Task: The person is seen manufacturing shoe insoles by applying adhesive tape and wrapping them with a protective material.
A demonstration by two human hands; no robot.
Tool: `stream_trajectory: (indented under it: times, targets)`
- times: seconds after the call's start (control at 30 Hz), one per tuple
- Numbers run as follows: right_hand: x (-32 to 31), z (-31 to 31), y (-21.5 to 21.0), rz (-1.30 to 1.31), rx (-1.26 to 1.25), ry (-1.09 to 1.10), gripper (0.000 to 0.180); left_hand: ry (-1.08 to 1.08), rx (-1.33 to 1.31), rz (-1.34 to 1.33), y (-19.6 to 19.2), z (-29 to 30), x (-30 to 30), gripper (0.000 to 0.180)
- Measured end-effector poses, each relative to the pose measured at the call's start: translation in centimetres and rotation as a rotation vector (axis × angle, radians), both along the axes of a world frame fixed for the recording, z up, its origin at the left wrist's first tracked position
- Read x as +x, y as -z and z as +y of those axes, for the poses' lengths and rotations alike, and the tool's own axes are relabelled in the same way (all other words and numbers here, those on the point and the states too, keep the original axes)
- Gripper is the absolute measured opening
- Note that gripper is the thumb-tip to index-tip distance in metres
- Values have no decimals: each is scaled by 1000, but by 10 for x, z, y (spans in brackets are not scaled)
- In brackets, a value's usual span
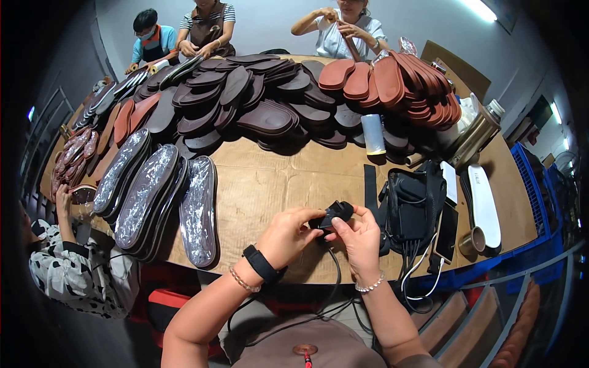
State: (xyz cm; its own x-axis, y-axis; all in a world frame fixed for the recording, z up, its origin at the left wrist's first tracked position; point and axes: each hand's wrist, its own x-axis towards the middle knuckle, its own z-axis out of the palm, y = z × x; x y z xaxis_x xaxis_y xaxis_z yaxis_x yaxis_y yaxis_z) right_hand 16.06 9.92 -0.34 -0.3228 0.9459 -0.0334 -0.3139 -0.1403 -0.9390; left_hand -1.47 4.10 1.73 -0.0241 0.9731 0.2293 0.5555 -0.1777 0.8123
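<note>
Between both hands, close to the table's near edge, is a small black device with a dark cable hanging below it. My left hand pinches its left side, fingers closed. The thumb and fingers of my right hand grip it from the right. Exactly what the device is cannot be made out, as my fingers cover part of it. A black strap with a square module sits on my left wrist, and both wrists wear beaded bracelets. Just right of my right hand lies a black pouch with several cables running out of it.
Dark brown insoles pile up across the far side; reddish-brown insoles stack at far right. Plastic-wrapped insoles lie left. A clear roll, metal cup, phone and white insole stand rightward. Several people work around the cardboard-topped table.
</note>
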Motion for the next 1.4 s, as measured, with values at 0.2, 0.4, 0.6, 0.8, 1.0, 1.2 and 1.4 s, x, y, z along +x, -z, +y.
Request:
stream_trajectory:
  times: [0.2, 0.4, 0.6, 0.8, 1.0, 1.2, 1.4]
  targets:
    - [-6, 3, 3, -123, 67, -58, 45, -57, 57, 43, 4, -8, 5, 42]
    - [-2, -2, -2, -116, 93, -108, 45, -73, 26, -100, 7, -9, 4, 42]
    - [4, -7, 6, 80, -30, -187, 17, -71, 4, -83, -2, -21, -3, 40]
    - [-2, -8, -3, -71, 121, -301, 48, -52, 165, -8, -11, -35, 5, 43]
    - [-18, -4, -27, 347, 136, -580, 80, -60, 259, 30, -23, -44, 16, 43]
    - [-39, 5, -32, 99, 401, -538, 102, -193, 261, -18, -31, -43, 7, 42]
    - [-43, 5, -32, -252, 907, -309, 100, -248, 357, 70, -23, -43, 13, 43]
